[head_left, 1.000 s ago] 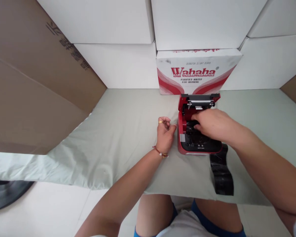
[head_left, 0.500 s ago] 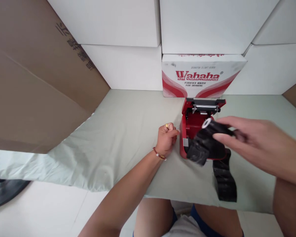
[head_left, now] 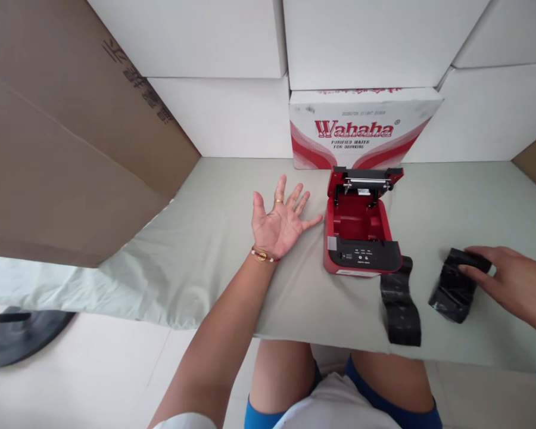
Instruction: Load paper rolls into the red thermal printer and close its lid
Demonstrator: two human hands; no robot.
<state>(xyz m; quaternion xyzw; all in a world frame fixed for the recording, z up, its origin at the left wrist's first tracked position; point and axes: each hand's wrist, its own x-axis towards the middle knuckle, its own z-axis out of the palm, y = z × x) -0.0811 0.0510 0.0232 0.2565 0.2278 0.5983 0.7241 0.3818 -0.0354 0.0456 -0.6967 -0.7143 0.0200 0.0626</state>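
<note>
A red and black label printer (head_left: 361, 257) stands on the table with its lid (head_left: 366, 179) tipped up and its red inner bay showing. Just left of it, my left hand (head_left: 279, 223) lies palm up with fingers spread, holding nothing; the little finger reaches close to the printer's side. Over at the right, my right hand (head_left: 504, 277) pinches a black roll (head_left: 458, 286) between thumb and fingers, its loose end hanging toward the cloth. Whether the roll touches the cloth I cannot tell. A curled black strip (head_left: 402, 313) lies by the printer's front right corner.
A Wahaha water carton (head_left: 360, 131) stands behind the printer, against stacked white boxes (head_left: 232, 119). A large brown carton (head_left: 71, 149) stands at the left. Pale green cloth (head_left: 214, 238) covers the table, whose front edge is above my legs. A black round base (head_left: 24, 339) rests on the floor.
My right hand has carried the black roll from over the printer to the right, uncovering the bay. My left hand has turned from a curled fist to palm up, fingers spread, shifting left.
</note>
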